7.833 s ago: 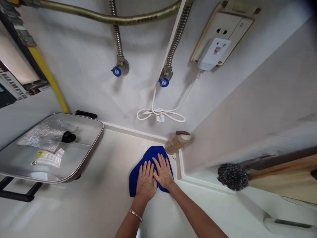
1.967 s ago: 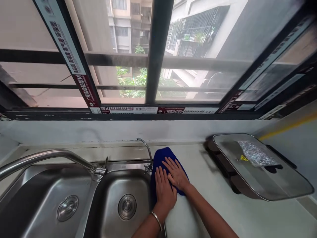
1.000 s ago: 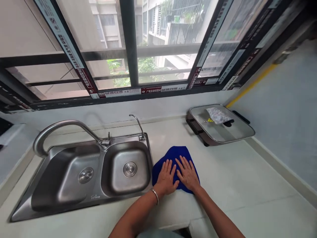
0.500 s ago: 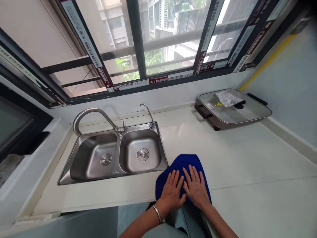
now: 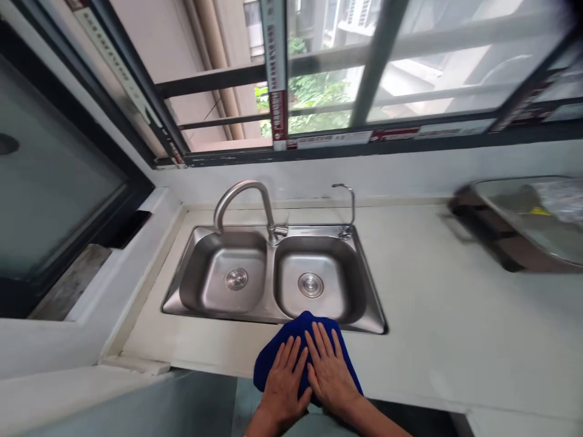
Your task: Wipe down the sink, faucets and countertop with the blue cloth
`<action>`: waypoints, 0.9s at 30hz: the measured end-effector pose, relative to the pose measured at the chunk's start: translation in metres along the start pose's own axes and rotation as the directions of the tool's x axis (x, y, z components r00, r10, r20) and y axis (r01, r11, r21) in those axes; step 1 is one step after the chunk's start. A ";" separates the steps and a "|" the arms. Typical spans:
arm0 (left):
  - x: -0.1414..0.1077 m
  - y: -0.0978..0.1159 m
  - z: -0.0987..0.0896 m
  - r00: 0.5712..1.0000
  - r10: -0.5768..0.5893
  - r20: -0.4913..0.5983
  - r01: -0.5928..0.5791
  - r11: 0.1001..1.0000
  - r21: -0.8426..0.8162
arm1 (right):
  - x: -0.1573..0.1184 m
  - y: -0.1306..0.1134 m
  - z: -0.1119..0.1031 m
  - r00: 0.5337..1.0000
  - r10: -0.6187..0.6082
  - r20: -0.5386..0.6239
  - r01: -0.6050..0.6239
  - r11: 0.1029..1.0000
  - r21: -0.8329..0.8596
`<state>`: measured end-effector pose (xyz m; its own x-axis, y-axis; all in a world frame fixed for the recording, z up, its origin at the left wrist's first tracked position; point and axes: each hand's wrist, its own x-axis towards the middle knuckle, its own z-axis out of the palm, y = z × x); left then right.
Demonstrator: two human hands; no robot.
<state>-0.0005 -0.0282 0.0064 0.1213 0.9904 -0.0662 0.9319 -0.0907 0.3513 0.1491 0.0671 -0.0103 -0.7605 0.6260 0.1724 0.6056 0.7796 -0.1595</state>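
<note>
A blue cloth (image 5: 268,363) lies over the front edge of the white countertop (image 5: 437,340), just in front of the double sink, its top touching the sink's front rim. My left hand (image 5: 286,376) rests flat on the cloth's left part, fingers stretched out. Beside it, my right hand (image 5: 328,367) presses flat on the right part, fingers also extended. Neither hand is wrapped round anything. The stainless steel sink (image 5: 271,291) has two bowls, with nothing in either but the drains.
Behind the sink stand a curved faucet (image 5: 246,185) and a thin small tap (image 5: 352,203). An electric pan (image 5: 514,233) with a glass lid sits on the counter at the right, blurred. A window frame (image 5: 232,159) runs along the back; a low ledge (image 5: 136,255) borders the left.
Both hands and the cloth have moved left along the counter, from right of the sink to its front edge. My view has turned left, so the pan is now partly cut off.
</note>
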 end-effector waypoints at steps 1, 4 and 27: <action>-0.012 -0.010 0.000 0.997 -0.059 -0.046 0.061 0.998 0.030 | 0.014 -0.014 0.003 0.998 -0.056 0.023 0.056 0.998 0.019; -0.043 -0.033 0.004 0.947 -0.246 -0.208 0.273 0.956 0.112 | 0.055 -0.052 0.012 0.971 -0.227 0.080 0.220 0.972 0.084; -0.074 -0.170 -0.025 0.051 -0.824 -0.565 0.906 0.276 -0.322 | 0.274 -0.279 0.120 0.328 -0.943 -0.060 0.854 0.269 0.446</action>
<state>-0.1765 -0.0834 -0.0256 -0.9545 0.1836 0.2348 0.2572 0.9056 0.3373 -0.2562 0.0191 -0.0348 -0.8064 -0.5282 0.2658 -0.5909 0.7367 -0.3288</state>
